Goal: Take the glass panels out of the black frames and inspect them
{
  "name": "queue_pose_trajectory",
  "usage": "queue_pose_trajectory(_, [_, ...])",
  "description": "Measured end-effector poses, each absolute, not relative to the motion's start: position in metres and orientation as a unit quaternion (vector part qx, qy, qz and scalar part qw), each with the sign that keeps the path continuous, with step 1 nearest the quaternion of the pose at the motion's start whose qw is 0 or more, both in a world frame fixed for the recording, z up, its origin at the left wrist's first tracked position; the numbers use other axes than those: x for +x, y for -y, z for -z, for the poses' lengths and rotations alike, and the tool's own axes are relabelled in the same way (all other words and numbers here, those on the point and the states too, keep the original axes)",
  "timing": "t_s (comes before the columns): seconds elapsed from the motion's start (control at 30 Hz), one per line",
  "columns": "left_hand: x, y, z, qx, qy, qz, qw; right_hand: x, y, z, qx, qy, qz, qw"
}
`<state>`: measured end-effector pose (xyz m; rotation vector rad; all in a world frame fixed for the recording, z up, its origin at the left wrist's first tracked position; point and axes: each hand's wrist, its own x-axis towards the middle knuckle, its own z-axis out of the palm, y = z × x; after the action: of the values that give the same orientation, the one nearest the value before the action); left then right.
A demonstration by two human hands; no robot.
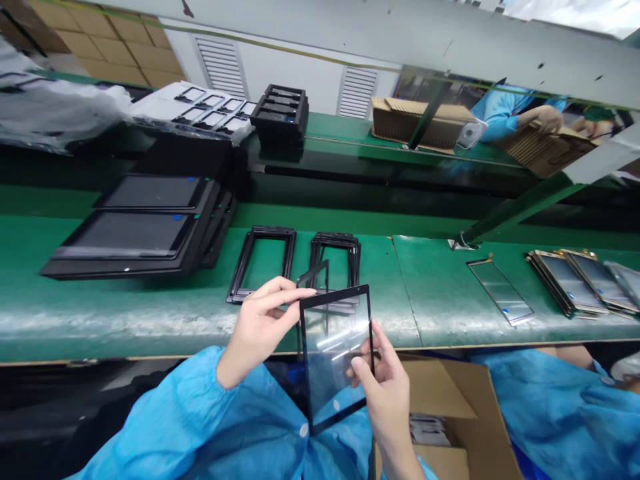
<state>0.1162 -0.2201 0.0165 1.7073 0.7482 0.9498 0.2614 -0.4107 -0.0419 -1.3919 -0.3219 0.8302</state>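
Note:
My right hand (pixel 383 380) grips the right edge of a clear glass panel with a black border (pixel 336 357), held upright over my lap. My left hand (pixel 260 323) pinches a thin film or tab (pixel 313 275) at the panel's top left corner, lifted a little off the glass. Both sleeves are light blue. Just beyond the hands, two stacks of black rectangular frames (pixel 263 260) (pixel 335 257) lie on the green bench (pixel 150 313).
Black trays with dark screens (pixel 140 227) are stacked at left. A single glass strip (pixel 500 290) and a fanned pile of panels (pixel 580 283) lie at right. An open cardboard box (pixel 450 413) sits below my right hand. Another person in blue works at far right (pixel 520 110).

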Motion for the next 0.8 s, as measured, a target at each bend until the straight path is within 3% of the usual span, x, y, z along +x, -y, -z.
queue_pose_trajectory(0.1, [0.119, 0.222, -0.02, 0.74, -0.327, -0.416, 0.416, 0.255, 0.408, 0.043, -0.623, 0.125, -0.338, 0.694])
queue_pose_trajectory(0.2, [0.121, 0.226, -0.021, 0.751, -0.325, -0.403, 0.41, 0.249, 0.407, 0.043, -0.622, 0.108, -0.32, 0.706])
queue_pose_trajectory(0.57, [0.116, 0.224, -0.019, 0.579, -0.332, -0.353, 0.656, 0.254, 0.417, 0.049, -0.637, 0.095, -0.292, 0.707])
queue_pose_trajectory(0.8, [0.115, 0.227, -0.019, 0.581, -0.334, -0.337, 0.661, 0.249, 0.413, 0.043, -0.624, 0.087, -0.276, 0.726])
